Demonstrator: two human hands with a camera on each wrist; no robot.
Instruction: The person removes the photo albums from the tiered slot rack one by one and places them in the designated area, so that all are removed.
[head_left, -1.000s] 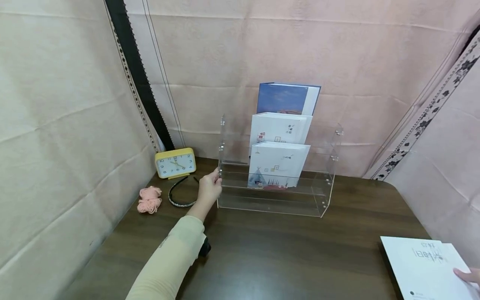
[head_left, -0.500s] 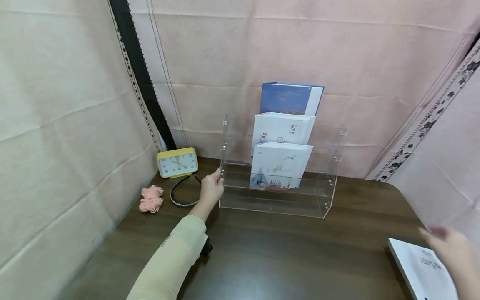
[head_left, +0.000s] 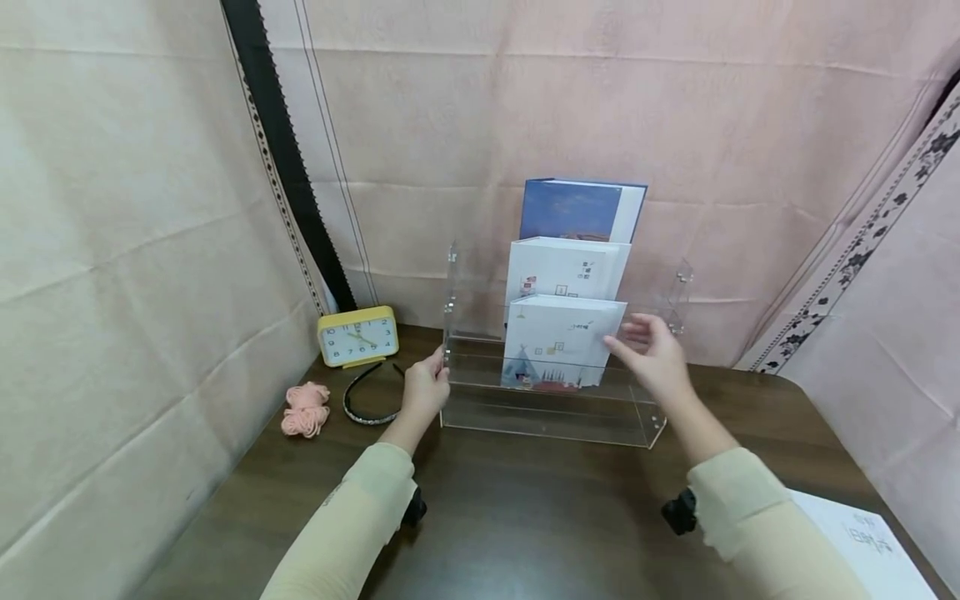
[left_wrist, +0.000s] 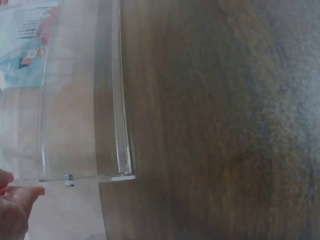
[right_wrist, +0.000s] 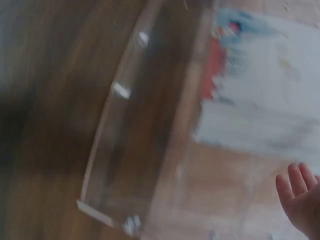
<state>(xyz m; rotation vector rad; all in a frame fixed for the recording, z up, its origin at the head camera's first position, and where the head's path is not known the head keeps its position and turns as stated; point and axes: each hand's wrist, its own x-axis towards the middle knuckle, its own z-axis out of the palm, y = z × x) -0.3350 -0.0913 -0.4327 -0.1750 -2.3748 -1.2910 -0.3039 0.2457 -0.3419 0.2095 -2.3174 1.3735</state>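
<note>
A clear acrylic book rack (head_left: pixel 540 421) stands on the table with three books in its tiers. My left hand (head_left: pixel 425 387) pinches the rack's left side panel, its fingers (left_wrist: pixel 25 195) on either side of the panel in the left wrist view. The front book (head_left: pixel 558 337) is white with a tent drawing. Behind it rise another white book (head_left: pixel 566 258) and a blue-covered book (head_left: pixel 573 208). My right hand (head_left: pixel 654 354) is by the front book's right edge, thumb tip right at the cover. In the right wrist view, its fingers (right_wrist: pixel 297 180) are spread and hold nothing.
A yellow clock (head_left: pixel 358 336), a pink yarn skein (head_left: pixel 306 409) and a dark headband (head_left: pixel 367 419) lie left of the rack. A white book (head_left: pixel 862 533) rests at the table's right, partly behind my right sleeve. Curtains (head_left: pixel 390 108) enclose the table.
My right hand has left the white book at the right and crossed to the front book on the rack. My left hand keeps its place on the side panel.
</note>
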